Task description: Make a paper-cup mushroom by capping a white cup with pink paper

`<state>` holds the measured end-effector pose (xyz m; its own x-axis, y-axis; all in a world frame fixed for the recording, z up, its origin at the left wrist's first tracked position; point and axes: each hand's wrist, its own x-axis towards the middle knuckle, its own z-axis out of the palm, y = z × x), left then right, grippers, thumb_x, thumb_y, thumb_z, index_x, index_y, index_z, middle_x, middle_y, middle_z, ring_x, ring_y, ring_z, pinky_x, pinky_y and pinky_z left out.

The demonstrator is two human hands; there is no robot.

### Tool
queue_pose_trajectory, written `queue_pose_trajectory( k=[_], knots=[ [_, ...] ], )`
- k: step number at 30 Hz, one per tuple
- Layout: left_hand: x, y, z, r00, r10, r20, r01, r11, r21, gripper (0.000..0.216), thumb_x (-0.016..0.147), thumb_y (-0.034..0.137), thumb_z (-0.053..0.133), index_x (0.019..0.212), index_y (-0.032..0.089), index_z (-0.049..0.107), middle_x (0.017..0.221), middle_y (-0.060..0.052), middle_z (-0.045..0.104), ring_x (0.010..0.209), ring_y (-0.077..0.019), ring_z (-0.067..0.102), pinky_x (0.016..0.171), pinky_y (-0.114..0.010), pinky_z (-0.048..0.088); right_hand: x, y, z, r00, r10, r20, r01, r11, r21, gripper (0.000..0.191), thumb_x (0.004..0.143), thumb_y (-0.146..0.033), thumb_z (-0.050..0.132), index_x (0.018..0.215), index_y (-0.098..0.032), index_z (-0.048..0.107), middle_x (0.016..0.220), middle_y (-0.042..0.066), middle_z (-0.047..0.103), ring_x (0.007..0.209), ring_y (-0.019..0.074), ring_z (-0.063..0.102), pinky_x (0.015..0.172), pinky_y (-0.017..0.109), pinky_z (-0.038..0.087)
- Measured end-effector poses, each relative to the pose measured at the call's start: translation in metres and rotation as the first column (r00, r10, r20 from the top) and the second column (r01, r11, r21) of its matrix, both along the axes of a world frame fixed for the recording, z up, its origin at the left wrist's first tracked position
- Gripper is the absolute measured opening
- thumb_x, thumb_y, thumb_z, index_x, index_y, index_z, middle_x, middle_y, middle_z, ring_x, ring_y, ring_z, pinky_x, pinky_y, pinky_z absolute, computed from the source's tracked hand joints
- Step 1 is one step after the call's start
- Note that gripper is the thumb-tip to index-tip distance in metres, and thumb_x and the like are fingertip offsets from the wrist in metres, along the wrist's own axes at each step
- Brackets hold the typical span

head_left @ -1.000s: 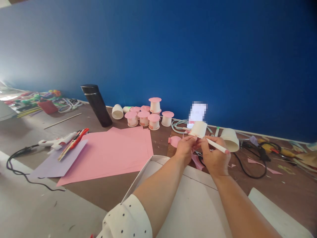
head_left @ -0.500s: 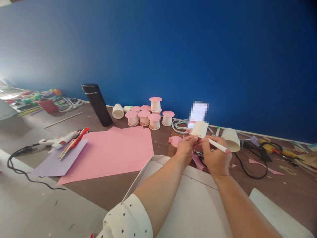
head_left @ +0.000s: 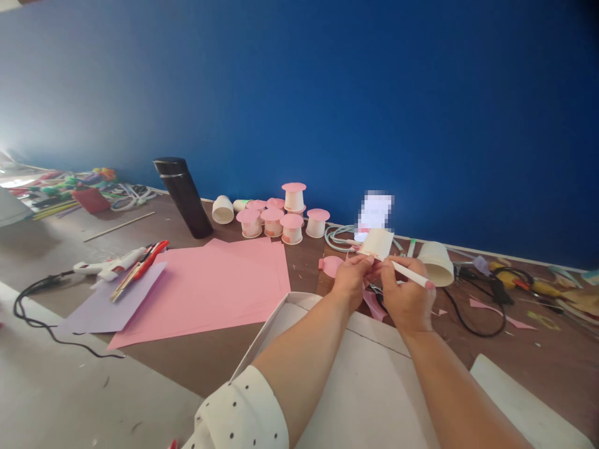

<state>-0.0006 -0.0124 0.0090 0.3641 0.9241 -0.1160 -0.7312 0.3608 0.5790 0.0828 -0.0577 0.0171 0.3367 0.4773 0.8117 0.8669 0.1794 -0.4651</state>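
While a small paper cup (head_left: 375, 243) is pinched up by the left hand (head_left: 350, 280), a white pen (head_left: 409, 274) is gripped against it by the right hand (head_left: 406, 300). Farther back, 6 pink-topped cups (head_left: 281, 218) are kept near the blue wall (head_left: 327, 93).

On the desk (head_left: 224, 365), the paper sheet (head_left: 210, 287) lies at the centre. The flask (head_left: 183, 197) stands at its 11 o'clock, the capped cups (head_left: 281, 218) cluster at 1 o'clock against the wall (head_left: 327, 93), and the glue gun (head_left: 110, 267) lies at 9 o'clock. At 3 o'clock both hands (head_left: 381, 280) hold a paper cup (head_left: 377, 243), with another cup (head_left: 436, 263) lying just right of them.
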Motion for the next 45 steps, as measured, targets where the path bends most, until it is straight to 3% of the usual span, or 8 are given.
queue_pose_trajectory(
  k=[13,26,45],
  knots=[
    [0.0002,0.0005,-0.0001,1.0,-0.007,-0.009,0.007,1.0,-0.002,0.021,0.066,0.023,0.08,0.076,0.01,0.067,0.07,-0.004,0.065,0.071,-0.014,0.064,0.085,-0.032,0.05,-0.0003,-0.0009,0.004,1.0,0.008,-0.028,-0.006,0.997,0.075,0.014,0.084,-0.028,0.058,0.087,-0.016,0.064,0.083,0.01,0.068,0.078,0.0218,0.064,0.07,0.034,0.051],
    [-0.0007,-0.0005,0.0,1.0,-0.011,-0.013,0.011,0.999,0.036,0.028,0.06,0.029,0.084,0.073,0.011,0.066,0.071,-0.006,0.067,0.081,-0.0203,0.068,0.086,-0.035,0.05,-0.0011,-0.0009,0.0024,1.0,0.01,0.001,-0.01,1.0,-0.018,0.016,0.085,-0.03,0.057,0.087,-0.016,0.064,0.084,0.01,0.068,0.08,0.0226,0.064,0.071,0.034,0.051],
    [0.0005,-0.0002,-0.0007,1.0,0.01,-0.017,-0.009,1.0,0.03,0.03,0.058,0.03,0.084,0.073,0.011,0.067,0.068,-0.004,0.064,0.073,-0.0168,0.065,0.082,-0.033,0.049,-0.0019,-0.0018,0.0043,1.0,0.027,-0.002,-0.027,0.999,-0.026,0.014,0.084,-0.03,0.057,0.086,-0.017,0.063,0.083,0.01,0.069,0.079,0.023,0.064,0.07,0.035,0.051]
  ],
)
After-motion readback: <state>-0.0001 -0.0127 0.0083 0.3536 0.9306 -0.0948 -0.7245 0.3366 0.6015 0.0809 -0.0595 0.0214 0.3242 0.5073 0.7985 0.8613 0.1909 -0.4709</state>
